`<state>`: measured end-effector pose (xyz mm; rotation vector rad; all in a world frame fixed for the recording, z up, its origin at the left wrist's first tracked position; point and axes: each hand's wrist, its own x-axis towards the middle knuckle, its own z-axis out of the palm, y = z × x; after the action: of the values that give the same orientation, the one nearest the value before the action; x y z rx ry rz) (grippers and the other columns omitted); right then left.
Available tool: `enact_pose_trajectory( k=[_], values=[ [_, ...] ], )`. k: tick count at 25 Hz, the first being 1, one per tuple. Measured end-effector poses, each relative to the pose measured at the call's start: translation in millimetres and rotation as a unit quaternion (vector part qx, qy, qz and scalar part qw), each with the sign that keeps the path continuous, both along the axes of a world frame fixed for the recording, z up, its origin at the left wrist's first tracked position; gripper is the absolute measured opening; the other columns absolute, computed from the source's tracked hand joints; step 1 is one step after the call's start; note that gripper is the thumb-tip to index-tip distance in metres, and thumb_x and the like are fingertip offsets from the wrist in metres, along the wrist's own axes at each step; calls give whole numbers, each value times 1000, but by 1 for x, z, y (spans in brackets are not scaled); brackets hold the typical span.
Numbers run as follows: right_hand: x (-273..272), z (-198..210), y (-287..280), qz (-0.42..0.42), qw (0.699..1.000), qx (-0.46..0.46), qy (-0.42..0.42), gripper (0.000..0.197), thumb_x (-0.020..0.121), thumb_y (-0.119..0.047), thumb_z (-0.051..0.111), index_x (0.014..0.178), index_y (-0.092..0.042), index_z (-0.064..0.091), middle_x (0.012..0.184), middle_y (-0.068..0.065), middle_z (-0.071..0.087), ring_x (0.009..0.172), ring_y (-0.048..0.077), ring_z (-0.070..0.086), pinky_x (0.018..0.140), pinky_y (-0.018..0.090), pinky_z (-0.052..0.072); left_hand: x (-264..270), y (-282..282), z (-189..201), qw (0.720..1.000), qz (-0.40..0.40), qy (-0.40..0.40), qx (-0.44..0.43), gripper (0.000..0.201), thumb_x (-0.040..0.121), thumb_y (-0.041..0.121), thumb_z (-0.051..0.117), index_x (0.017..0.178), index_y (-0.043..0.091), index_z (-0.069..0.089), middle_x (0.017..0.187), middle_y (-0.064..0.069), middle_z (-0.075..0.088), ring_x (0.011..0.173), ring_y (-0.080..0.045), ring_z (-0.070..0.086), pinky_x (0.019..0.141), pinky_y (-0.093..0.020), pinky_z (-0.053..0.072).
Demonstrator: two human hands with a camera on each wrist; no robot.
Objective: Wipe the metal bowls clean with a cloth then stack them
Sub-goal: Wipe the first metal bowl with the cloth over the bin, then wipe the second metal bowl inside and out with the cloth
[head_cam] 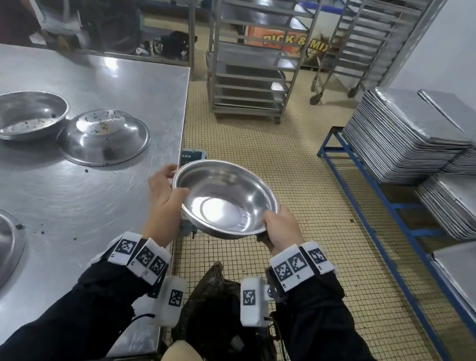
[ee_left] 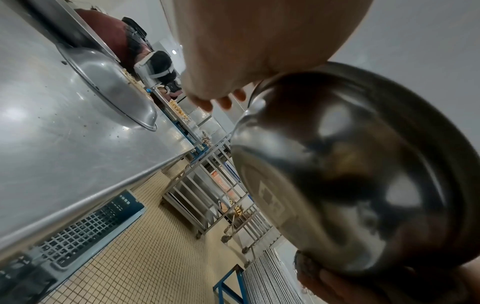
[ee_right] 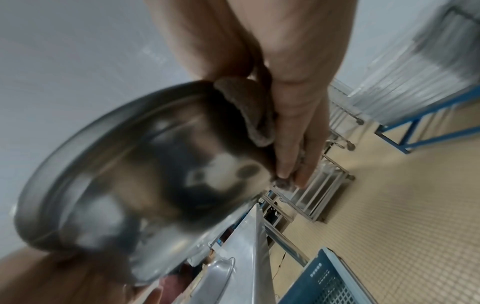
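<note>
The left hand [head_cam: 165,192] grips the rim of the shiny round metal bowl [head_cam: 225,200] to keep it steady while right hand [head_cam: 280,227] fingers press a brown cloth [ee_right: 249,111] underneath, probably wiping

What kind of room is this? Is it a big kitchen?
Probably yes: a commercial kitchen or bakery. There is a steel worktable with metal bowls, tall wheeled tray racks and big stacks of baking trays on a blue stand, all over a tiled floor.
</note>
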<state>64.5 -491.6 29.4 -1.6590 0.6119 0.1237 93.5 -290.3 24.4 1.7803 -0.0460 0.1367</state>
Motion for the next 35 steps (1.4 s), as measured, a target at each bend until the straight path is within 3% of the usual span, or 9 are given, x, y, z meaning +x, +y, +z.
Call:
enact_pose_trajectory(
  k=[5,10,12,16,20,24,27,31,35],
  values=[
    [-7,13,20,69,987,-125,-76,10,94,-16,44,101,-14,51,87,3,56,67,11,53,54,19,47,-7,25,1,999,-8,37,-23,20,95,11,40,111,21,47,100,0,55,89,-14,54,72,-20,39],
    [7,6,65,125,975,-120,-136,10,94,-23,53,100,-15,56,90,7,65,71,17,68,53,22,55,-19,85,-5,995,76,36,49,24,93,4,46,111,20,49,85,4,56,74,-10,54,65,-24,41],
    [18,-4,90,157,970,-110,-149,20,92,-26,56,112,-26,55,92,5,66,75,20,69,61,35,60,-25,113,-14,990,115,59,64,26,90,3,49,110,20,49,79,2,54,69,-14,52,61,-24,41],
    [42,-31,143,212,961,-99,-150,47,90,-35,59,134,-37,41,118,-1,62,98,15,65,83,36,56,-42,161,-33,978,165,114,60,37,87,1,54,117,18,44,83,-5,57,64,-18,56,56,-26,46],
    [62,-54,185,285,940,-137,-125,57,93,-37,54,145,-31,31,146,-3,42,131,19,43,111,40,33,-50,186,-48,962,215,152,73,30,87,3,56,112,16,44,87,-10,60,61,-18,57,53,-22,44],
    [73,-66,199,310,923,-206,-95,55,97,-36,48,147,-23,29,142,7,47,129,28,46,108,39,33,-42,198,-61,951,230,178,108,30,89,11,58,117,12,49,101,-6,61,82,-20,61,71,-26,45],
    [74,-72,201,332,915,-219,-76,55,99,-34,43,148,-22,24,147,6,40,132,26,43,109,39,31,-37,204,-67,942,208,218,145,36,92,13,54,126,11,43,107,-5,57,72,-10,56,59,-19,40],
    [76,-76,201,321,910,-249,-80,42,102,-28,33,143,-19,33,133,8,53,122,30,51,100,37,40,-36,208,-70,938,195,219,184,41,97,29,51,131,11,40,125,-14,58,105,-29,58,90,-38,45],
    [90,-65,192,308,861,-383,-134,37,101,-24,32,135,-15,39,116,15,51,96,27,56,84,35,47,-32,223,-61,915,188,265,239,63,97,45,45,147,11,26,144,-15,44,129,-32,47,106,-45,37]
  ],
)
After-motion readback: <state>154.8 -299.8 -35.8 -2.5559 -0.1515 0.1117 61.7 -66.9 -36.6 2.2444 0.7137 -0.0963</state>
